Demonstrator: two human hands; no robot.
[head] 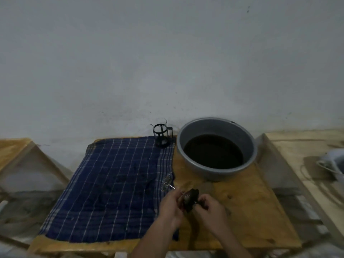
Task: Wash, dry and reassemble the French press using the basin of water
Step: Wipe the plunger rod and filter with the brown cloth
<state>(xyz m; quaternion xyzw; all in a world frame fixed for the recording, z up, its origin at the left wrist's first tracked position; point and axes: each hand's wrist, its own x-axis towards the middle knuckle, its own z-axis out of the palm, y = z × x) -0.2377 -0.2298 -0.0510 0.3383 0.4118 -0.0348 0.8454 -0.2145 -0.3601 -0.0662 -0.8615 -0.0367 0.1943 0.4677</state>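
Observation:
The glass French press carafe (162, 134) with its black frame stands upright at the far edge of a blue checked cloth (115, 185). A grey basin (216, 148) holding dark water sits to its right on the wooden table (247, 207). The plunger (189, 199) is held low over the table: its black lid is between both hands and its metal filter disc (167, 181) points away over the cloth's right edge. My left hand (170, 209) grips the rod near the lid. My right hand (209, 208) grips the lid's knob side.
A white object with a wire handle (333, 164) lies on a second wooden surface (297, 146) at the right. Another wooden frame (16, 151) stands at the left. A plain wall rises directly behind the table.

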